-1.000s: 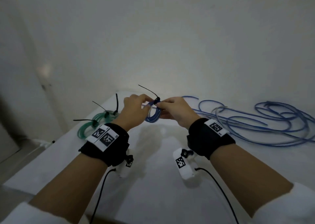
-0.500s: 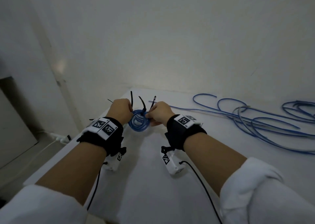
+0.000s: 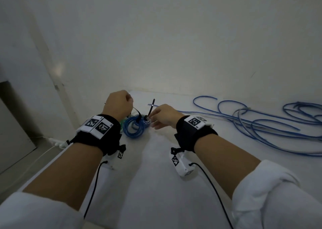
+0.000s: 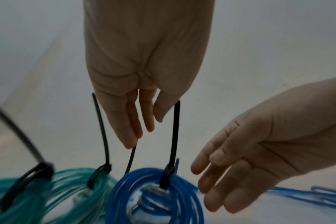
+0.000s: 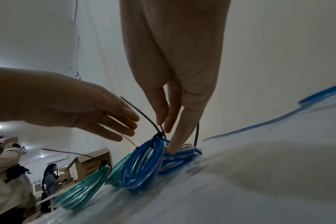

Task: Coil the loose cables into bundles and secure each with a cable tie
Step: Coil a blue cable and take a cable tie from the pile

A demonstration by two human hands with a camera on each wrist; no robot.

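Two bundles lie side by side on the white table (image 3: 156, 185): a blue coil (image 3: 134, 128) between the hands and a green coil (image 5: 82, 186) at its nine o'clock, each cinched with black cable ties (image 4: 171, 171) whose tails stick up. The left hand (image 3: 118, 105) hovers above with fingers straight and spread, holding nothing. The right hand (image 3: 163, 115) is also loose, one fingertip (image 5: 173, 148) pressing the blue coil flat, probably to settle it beside the green one. Loose blue cables (image 3: 261, 124) sprawl at three o'clock, not yet coiled.
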